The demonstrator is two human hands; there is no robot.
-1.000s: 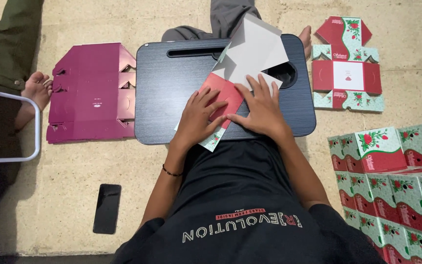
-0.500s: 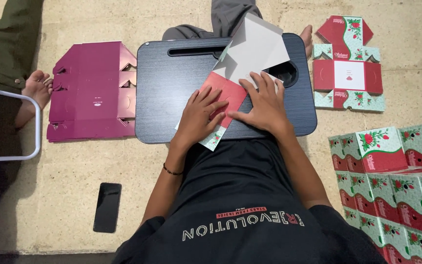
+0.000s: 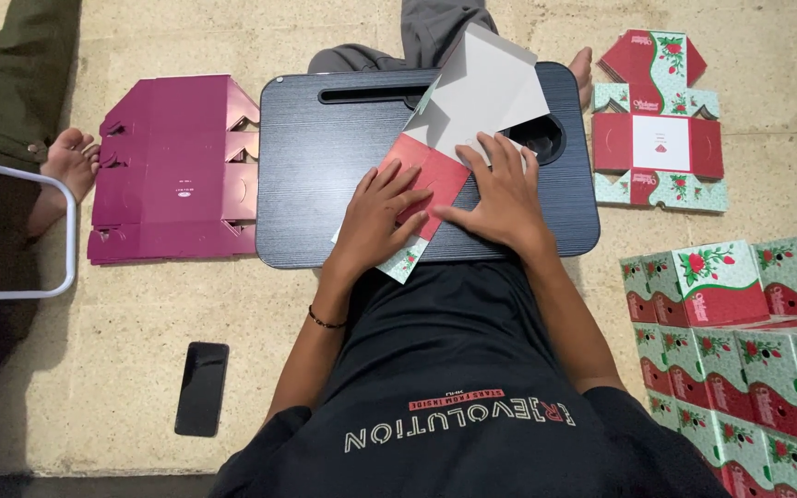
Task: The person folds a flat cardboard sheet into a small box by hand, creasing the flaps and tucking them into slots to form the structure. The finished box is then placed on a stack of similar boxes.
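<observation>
A makeshift home packing spot: someone sits on the bare concrete floor at a dark lap surface, with flat carton blanks and stacked folded boxes around.

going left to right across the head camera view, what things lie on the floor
Another person's bare foot → flat maroon carton blank → dark lap desk → flat red-and-green floral carton blank.

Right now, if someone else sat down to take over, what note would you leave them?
Left hand: flat on the red carton blank, pressing a fold.
Right hand: flat on the same blank, beside its raised grey flap.
The blank lies on the black lap desk.
Done: folded boxes stacked at right.
Left: this blank unfinished; flat blank and magenta blanks on the floor.
</observation>
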